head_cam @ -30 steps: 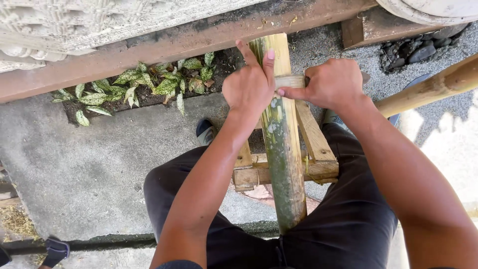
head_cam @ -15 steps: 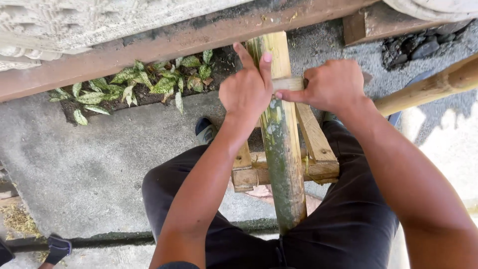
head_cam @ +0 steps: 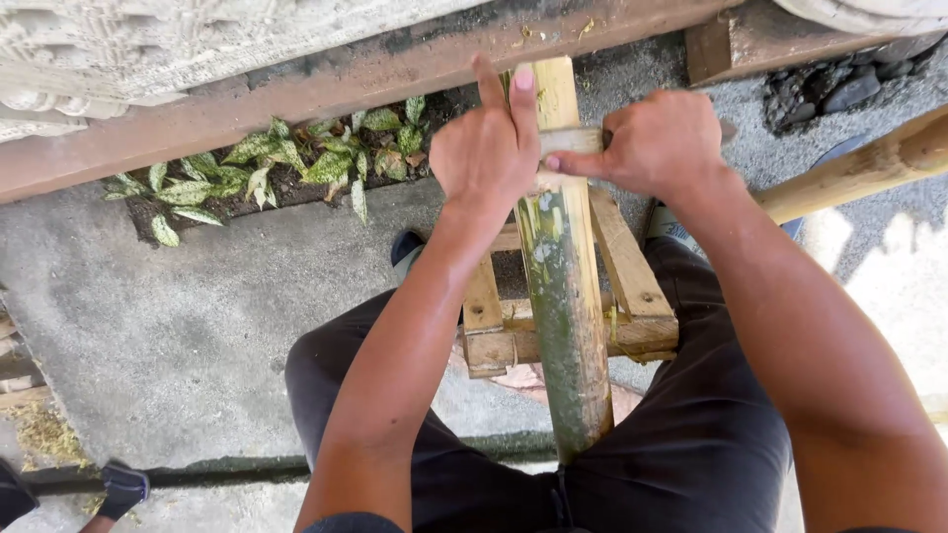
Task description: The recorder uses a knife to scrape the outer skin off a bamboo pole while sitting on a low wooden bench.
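A green bamboo pole (head_cam: pixel 565 296) stands tilted between my knees, leaning on a small wooden frame (head_cam: pixel 632 286). My left hand (head_cam: pixel 484 158) wraps the pole near its top, with two fingers raised. A pale flat blade (head_cam: pixel 571 141) lies across the pole at that height. My right hand (head_cam: pixel 664 143) is closed on the blade's handle, thumb pointing toward the left hand. The handle itself is hidden inside the fist.
Behind the pole runs a brown beam (head_cam: pixel 296 99), with a strip of green leafy plants (head_cam: pixel 296 173) below it. A wooden pole (head_cam: pixel 859 168) slants in from the right. Dark stones (head_cam: pixel 839 84) lie at the top right. Someone's sandalled foot (head_cam: pixel 118 489) shows at the lower left on the concrete.
Both hands keep their grip at the top of the bamboo pole. Only the view shifts slightly.
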